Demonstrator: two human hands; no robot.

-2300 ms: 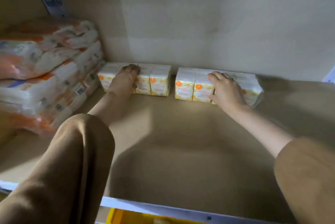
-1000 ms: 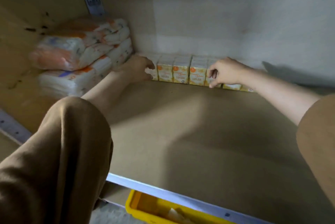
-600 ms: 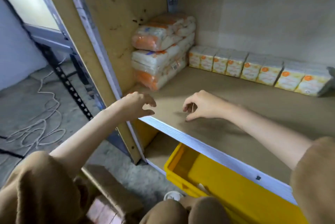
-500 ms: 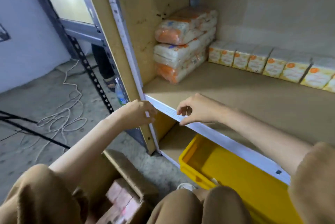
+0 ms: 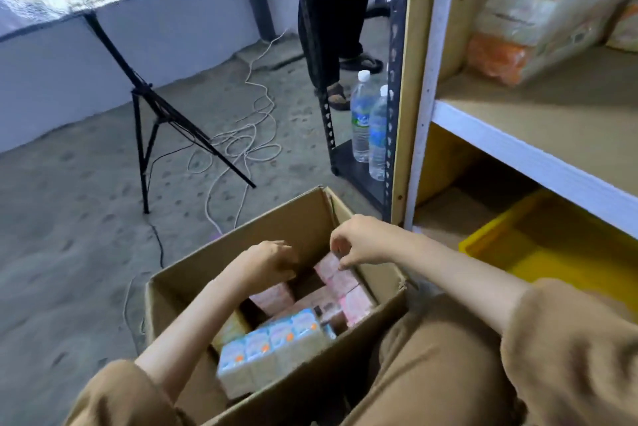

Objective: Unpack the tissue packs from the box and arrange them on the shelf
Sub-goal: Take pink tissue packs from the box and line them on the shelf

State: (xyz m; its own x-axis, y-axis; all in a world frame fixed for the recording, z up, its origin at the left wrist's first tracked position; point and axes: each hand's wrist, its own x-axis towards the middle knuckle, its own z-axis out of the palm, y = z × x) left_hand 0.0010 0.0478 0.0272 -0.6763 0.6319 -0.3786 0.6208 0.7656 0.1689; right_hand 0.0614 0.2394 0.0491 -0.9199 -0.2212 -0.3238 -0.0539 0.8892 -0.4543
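An open cardboard box [image 5: 193, 273] stands on the floor in front of me. Inside lie a row of blue-topped tissue packs [image 5: 272, 343] near me and pink tissue packs [image 5: 340, 284] farther in. My left hand [image 5: 272, 261] reaches into the box above a pink pack [image 5: 272, 298], fingers curled, holding nothing that I can see. My right hand [image 5: 359, 241] hovers over the far pink packs, its fingertips touching the top one. The wooden shelf [image 5: 538, 122] is at the right.
Large orange-and-white tissue bundles [image 5: 538, 22] are stacked at the shelf's left end. A yellow bin [image 5: 538, 246] sits under the shelf. Two water bottles [image 5: 369, 122], a tripod [image 5: 155, 115], loose cables [image 5: 241, 146] and a person's legs [image 5: 331, 28] are behind the box.
Both hands left the row of yellow packs on the shelf, pulled back past the shelf edge and came down into the box. My view swung left and down.
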